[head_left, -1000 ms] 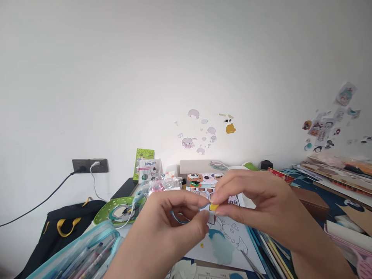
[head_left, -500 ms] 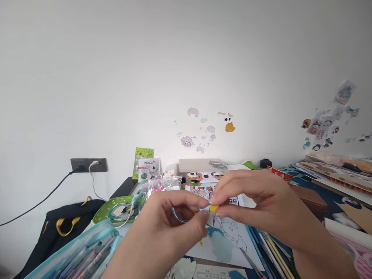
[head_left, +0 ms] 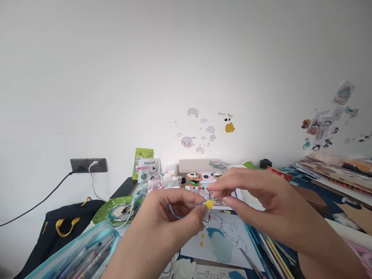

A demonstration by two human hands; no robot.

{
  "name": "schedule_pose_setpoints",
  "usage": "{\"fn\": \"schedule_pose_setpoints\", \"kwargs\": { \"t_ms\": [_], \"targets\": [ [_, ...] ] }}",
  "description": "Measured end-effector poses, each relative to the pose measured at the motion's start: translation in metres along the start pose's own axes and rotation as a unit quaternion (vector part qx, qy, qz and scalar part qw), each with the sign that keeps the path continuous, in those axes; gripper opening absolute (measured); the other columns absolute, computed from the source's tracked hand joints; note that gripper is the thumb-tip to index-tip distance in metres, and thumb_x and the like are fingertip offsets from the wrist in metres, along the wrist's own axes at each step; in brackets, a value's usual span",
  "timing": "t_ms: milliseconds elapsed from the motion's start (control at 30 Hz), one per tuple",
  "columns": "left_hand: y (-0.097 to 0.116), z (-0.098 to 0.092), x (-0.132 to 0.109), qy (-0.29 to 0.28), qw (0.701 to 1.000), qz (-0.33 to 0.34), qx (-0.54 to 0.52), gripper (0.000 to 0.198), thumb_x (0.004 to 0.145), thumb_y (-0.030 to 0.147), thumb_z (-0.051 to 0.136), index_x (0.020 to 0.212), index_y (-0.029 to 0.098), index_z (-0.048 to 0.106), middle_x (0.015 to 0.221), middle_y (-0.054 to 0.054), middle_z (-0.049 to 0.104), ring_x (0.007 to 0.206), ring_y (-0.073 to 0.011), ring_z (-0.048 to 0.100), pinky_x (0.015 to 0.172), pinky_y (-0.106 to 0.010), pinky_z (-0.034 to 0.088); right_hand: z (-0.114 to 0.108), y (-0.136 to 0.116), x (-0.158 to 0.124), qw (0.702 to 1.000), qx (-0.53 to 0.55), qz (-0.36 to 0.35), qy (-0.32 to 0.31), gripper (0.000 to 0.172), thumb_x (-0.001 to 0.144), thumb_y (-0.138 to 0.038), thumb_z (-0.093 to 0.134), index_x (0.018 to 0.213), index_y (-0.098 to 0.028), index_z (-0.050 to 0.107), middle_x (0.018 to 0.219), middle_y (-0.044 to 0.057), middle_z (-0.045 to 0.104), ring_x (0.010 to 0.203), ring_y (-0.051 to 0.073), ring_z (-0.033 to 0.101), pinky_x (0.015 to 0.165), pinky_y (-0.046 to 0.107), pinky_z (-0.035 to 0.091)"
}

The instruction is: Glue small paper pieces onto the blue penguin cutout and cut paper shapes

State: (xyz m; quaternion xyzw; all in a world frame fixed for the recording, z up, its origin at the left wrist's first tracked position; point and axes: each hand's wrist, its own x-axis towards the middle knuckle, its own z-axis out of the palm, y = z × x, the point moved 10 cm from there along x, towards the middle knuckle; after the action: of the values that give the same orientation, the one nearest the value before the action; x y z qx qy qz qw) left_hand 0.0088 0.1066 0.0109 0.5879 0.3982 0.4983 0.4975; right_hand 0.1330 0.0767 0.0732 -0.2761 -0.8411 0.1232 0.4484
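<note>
My left hand (head_left: 171,221) pinches a small paper cutout with a yellow tip (head_left: 209,204) between thumb and forefinger. A curved strip with a blue edge (head_left: 174,212) shows behind those fingers; how it joins the cutout is hidden. My right hand (head_left: 255,197) hovers just to the right, thumb and fingers apart, with nothing seen between them. Below both hands lies a white sheet with line drawings (head_left: 221,224). On that sheet rest a pale blue paper shape (head_left: 222,248) and two tiny yellow pieces (head_left: 202,240).
Tweezers or scissor blades (head_left: 251,259) lie at the sheet's right edge. A clear pencil case (head_left: 87,252) fills the front left, beside a green plate (head_left: 107,209). Behind stand a Nexcare packet (head_left: 148,169) and plastic bags (head_left: 164,182). Papers (head_left: 337,174) are piled at right.
My right fingers have let go of the yellow-tipped cutout and spread apart. The cutout stays in my left hand, shifted slightly left, its yellow tip now uncovered.
</note>
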Motion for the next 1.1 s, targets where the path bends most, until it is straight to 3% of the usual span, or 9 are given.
{"fn": "schedule_pose_setpoints", "kwargs": {
  "t_ms": [167, 367, 567, 733, 900, 1100],
  "targets": [
    [0.002, -0.002, -0.001, 0.002, 0.998, -0.001, 0.055, 0.012, 0.066, 0.035, 0.074, 0.066, 0.023, 0.075, 0.053, 0.001, 0.061, 0.056, -0.0118, 0.051, 0.056, -0.022, 0.04, 0.008, -0.006, 0.004, 1.0, -0.016, 0.003, -0.002, 0.019, 0.085, -0.012, 0.063, 0.091, -0.028, 0.073, 0.08, -0.003, 0.07, 0.075, 0.011, 0.063, 0.064, 0.02, 0.051],
    [-0.002, -0.003, 0.004, 0.001, 1.0, 0.005, 0.012, 0.012, 0.069, 0.035, 0.075, 0.07, 0.023, 0.074, 0.054, 0.002, 0.062, 0.055, -0.0113, 0.052, 0.055, -0.022, 0.044, -0.004, 0.011, 0.003, 0.995, 0.026, 0.067, 0.067, 0.012, 0.084, -0.016, 0.062, 0.077, -0.025, 0.066, 0.073, -0.003, 0.067, 0.069, 0.011, 0.061, 0.06, 0.02, 0.049],
    [-0.007, -0.004, 0.01, -0.015, 0.999, 0.001, -0.03, 0.016, 0.068, 0.036, 0.079, 0.074, 0.022, 0.073, 0.059, 0.002, 0.065, 0.057, -0.0106, 0.054, 0.054, -0.019, 0.043, -0.002, 0.022, 0.002, 0.986, 0.094, 0.116, 0.072, 0.016, 0.088, -0.024, 0.056, 0.092, -0.026, 0.071, 0.086, 0.001, 0.069, 0.078, 0.013, 0.064, 0.064, 0.02, 0.053],
    [-0.006, -0.005, 0.01, -0.011, 1.0, 0.002, -0.026, 0.014, 0.067, 0.032, 0.08, 0.073, 0.022, 0.073, 0.062, 0.002, 0.069, 0.061, -0.0116, 0.06, 0.055, -0.019, 0.045, 0.0, 0.035, 0.0, 0.97, 0.158, 0.157, 0.095, 0.006, 0.083, -0.029, 0.069, 0.082, -0.026, 0.073, 0.078, 0.0, 0.074, 0.073, 0.012, 0.069, 0.063, 0.017, 0.056],
    [-0.006, -0.011, 0.011, 0.012, 1.0, 0.01, -0.01, 0.013, 0.072, 0.035, 0.075, 0.074, 0.022, 0.073, 0.065, 0.001, 0.07, 0.062, -0.013, 0.063, 0.056, -0.02, 0.048, -0.005, 0.049, -0.006, 0.949, 0.212, 0.188, 0.135, 0.013, 0.078, -0.035, 0.076, 0.084, -0.024, 0.073, 0.081, 0.004, 0.078, 0.077, 0.018, 0.073, 0.071, 0.027, 0.061],
    [-0.004, -0.013, 0.006, 0.047, 0.999, -0.005, 0.004, 0.016, 0.064, 0.034, 0.077, 0.072, 0.021, 0.072, 0.061, 0.0, 0.069, 0.063, -0.0167, 0.064, 0.059, -0.026, 0.049, 0.005, 0.044, -0.001, 0.951, 0.225, 0.176, 0.118, 0.012, 0.074, -0.033, 0.075, 0.068, -0.023, 0.073, 0.102, 0.006, 0.071, 0.093, 0.022, 0.068, 0.069, 0.03, 0.059]
  ]
}}
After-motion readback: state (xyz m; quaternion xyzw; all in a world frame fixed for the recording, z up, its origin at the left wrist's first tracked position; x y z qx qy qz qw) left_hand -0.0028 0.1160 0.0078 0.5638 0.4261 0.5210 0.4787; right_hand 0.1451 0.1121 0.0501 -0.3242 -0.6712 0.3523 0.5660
